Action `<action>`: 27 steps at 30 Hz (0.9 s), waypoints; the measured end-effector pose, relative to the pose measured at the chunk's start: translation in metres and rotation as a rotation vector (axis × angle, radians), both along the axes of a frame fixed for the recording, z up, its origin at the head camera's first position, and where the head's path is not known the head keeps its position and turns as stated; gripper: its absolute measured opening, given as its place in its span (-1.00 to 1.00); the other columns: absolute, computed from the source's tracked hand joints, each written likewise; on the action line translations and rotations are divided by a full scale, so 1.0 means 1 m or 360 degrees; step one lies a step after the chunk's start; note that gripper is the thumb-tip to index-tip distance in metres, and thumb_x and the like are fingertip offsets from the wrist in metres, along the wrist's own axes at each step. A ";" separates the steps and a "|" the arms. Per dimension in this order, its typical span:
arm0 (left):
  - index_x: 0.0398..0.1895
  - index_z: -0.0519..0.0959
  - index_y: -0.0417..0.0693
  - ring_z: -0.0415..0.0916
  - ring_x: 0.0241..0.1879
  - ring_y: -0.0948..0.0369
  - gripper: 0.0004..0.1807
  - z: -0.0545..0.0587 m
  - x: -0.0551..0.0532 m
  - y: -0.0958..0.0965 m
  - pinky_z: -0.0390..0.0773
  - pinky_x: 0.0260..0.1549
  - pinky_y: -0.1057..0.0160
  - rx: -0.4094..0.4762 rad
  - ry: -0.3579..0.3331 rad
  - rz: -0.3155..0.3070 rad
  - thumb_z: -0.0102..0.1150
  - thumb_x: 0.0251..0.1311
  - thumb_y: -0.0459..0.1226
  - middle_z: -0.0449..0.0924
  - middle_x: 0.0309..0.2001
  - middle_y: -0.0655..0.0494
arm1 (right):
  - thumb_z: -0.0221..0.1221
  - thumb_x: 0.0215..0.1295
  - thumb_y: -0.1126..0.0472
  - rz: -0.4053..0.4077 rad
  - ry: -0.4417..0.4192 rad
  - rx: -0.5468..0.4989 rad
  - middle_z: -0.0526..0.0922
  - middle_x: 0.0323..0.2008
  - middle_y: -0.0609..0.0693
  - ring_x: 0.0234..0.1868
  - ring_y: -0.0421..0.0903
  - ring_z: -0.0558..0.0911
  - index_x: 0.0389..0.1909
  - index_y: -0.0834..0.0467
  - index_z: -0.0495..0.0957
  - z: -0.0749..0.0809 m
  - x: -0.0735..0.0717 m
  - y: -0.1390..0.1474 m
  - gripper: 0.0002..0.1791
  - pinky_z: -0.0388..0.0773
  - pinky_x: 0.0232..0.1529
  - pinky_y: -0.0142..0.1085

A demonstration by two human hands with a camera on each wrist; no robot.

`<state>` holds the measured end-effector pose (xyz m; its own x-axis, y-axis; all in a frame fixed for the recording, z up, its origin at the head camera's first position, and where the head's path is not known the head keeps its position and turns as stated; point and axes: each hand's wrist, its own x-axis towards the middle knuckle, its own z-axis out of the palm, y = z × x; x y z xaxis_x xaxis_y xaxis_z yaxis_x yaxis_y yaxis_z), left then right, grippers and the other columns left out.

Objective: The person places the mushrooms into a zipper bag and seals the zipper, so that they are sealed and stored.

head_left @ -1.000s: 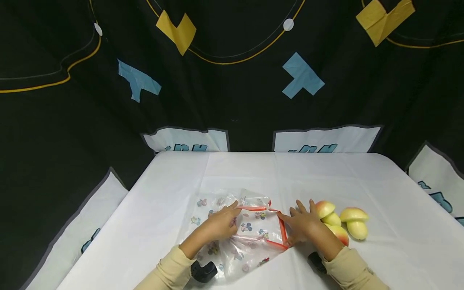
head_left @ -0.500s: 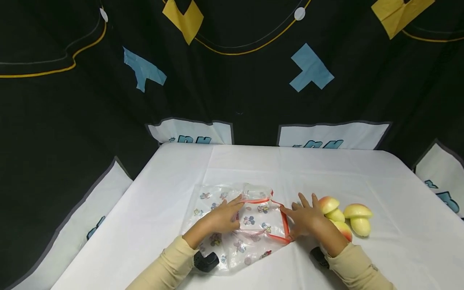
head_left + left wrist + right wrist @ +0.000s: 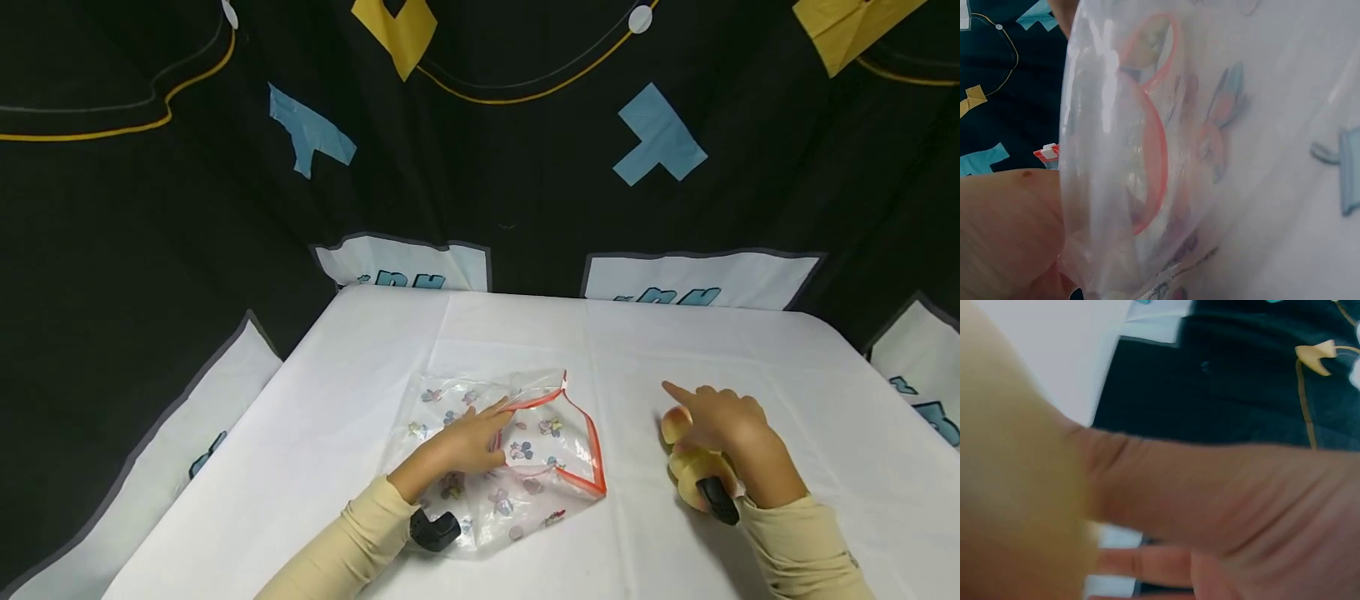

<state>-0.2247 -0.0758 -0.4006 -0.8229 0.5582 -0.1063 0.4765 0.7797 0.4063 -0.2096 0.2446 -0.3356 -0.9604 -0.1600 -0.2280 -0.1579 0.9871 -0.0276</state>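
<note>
A clear zip bag [image 3: 498, 504] with a red-edged mouth and cartoon prints lies on the white table. My left hand [image 3: 468, 442] grips its upper layer at the mouth, which gapes toward the right. In the left wrist view, the raised plastic [image 3: 1110, 125] partly covers that hand. Off to the right, my right hand [image 3: 727, 421] is over the yellow-and-red toy mushrooms [image 3: 693, 467], thumb and fingers around one. A blurred yellow mushroom [image 3: 1016, 487] fills the left of the right wrist view, against the thumb [image 3: 1147, 481]. The hand and wrist camera partly hide the group.
The white-covered table [image 3: 510, 329] extends beyond the bag and mushrooms. Behind it hangs a black curtain [image 3: 480, 183] with yellow and blue patches. Black wrist cameras [image 3: 435, 531] sit under both forearms.
My right hand has left the bag's mouth, moved right and taken hold of a toy mushroom. My left hand stays on the bag. The head view has tilted down slightly.
</note>
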 end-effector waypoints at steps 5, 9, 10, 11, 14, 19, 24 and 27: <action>0.35 0.15 -0.12 -0.03 0.34 -0.22 -0.28 0.001 0.000 -0.001 0.01 0.30 -0.10 -0.0015 -0.0028 0.0036 0.08 0.07 -0.24 -0.06 0.43 -0.01 | 0.33 -0.07 0.11 0.0019 -0.0152 -0.0139 0.35 0.03 0.45 -0.16 0.22 0.51 0.29 0.18 0.21 -0.007 -0.010 0.003 -0.15 0.44 -0.27 0.01; 0.36 0.14 -0.10 -0.02 0.34 -0.20 -0.28 0.001 0.000 -0.001 0.02 0.30 -0.09 -0.0006 -0.0037 0.0048 0.07 0.05 -0.26 -0.05 0.43 0.00 | 0.31 -0.05 0.20 0.0053 -0.0065 -0.0186 0.37 -0.12 0.35 -0.32 0.13 0.51 0.17 0.23 0.35 -0.012 -0.013 -0.001 -0.31 0.46 -0.34 -0.07; 0.36 0.15 -0.09 -0.03 0.34 -0.22 -0.27 0.000 0.000 -0.001 0.02 0.30 -0.10 -0.0008 -0.0040 0.0049 0.07 0.05 -0.26 -0.05 0.43 0.00 | 0.32 -0.05 0.21 0.0069 -0.0011 -0.0184 0.37 -0.16 0.32 -0.37 0.11 0.50 0.14 0.23 0.38 -0.013 -0.013 -0.003 -0.35 0.47 -0.37 -0.08; 0.36 0.15 -0.10 -0.03 0.34 -0.20 -0.27 0.000 0.000 0.000 0.02 0.30 -0.09 -0.0011 -0.0043 0.0049 0.06 0.04 -0.26 -0.05 0.43 0.01 | 0.31 -0.04 0.21 0.0072 0.0050 -0.0180 0.37 -0.17 0.31 -0.41 0.09 0.50 0.11 0.24 0.40 -0.013 -0.011 -0.005 -0.38 0.47 -0.40 -0.09; 0.35 0.16 -0.10 -0.02 0.35 -0.17 -0.28 -0.001 0.000 -0.001 0.02 0.31 -0.08 -0.0022 -0.0035 0.0045 0.07 0.04 -0.25 -0.04 0.43 0.02 | 0.31 -0.01 0.20 0.0132 0.0346 -0.0209 0.39 -0.15 0.32 -0.49 0.08 0.51 0.07 0.21 0.43 -0.007 -0.004 -0.013 -0.44 0.47 -0.50 -0.11; 0.35 0.16 -0.13 0.00 0.37 -0.04 -0.28 0.003 -0.004 0.000 -0.01 0.33 -0.04 -0.0038 0.0003 0.0023 0.08 0.04 -0.25 -0.03 0.42 -0.02 | 0.32 0.00 0.17 0.0403 0.0747 -0.0530 0.42 -0.04 0.26 -0.52 0.00 0.54 0.08 0.16 0.43 0.000 0.009 -0.045 -0.44 0.49 -0.51 -0.15; 0.36 0.15 -0.10 0.03 0.37 0.02 -0.27 0.003 -0.003 0.001 -0.03 0.34 -0.02 -0.0017 -0.0031 0.0043 0.11 0.06 -0.25 -0.02 0.42 -0.01 | 0.35 -0.06 0.13 0.0647 0.0647 -0.0851 0.51 -0.03 0.12 -0.33 -0.08 0.58 0.11 0.14 0.42 -0.030 0.009 -0.086 -0.36 0.53 -0.34 -0.26; 0.36 0.14 -0.11 0.02 0.38 0.04 -0.26 0.001 -0.001 0.000 -0.02 0.34 -0.02 -0.0021 -0.0040 0.0035 0.11 0.06 -0.24 -0.02 0.42 -0.01 | 0.38 -0.12 0.07 0.0601 0.0571 -0.0913 0.56 -0.04 0.09 -0.19 -0.02 0.60 0.07 0.17 0.38 -0.047 0.007 -0.100 -0.32 0.55 -0.23 -0.19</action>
<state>-0.2258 -0.0755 -0.3993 -0.8320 0.5383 -0.1343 0.4487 0.7953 0.4076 -0.2023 0.1442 -0.3824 -0.8168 -0.4902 0.3043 -0.5766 0.7113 -0.4020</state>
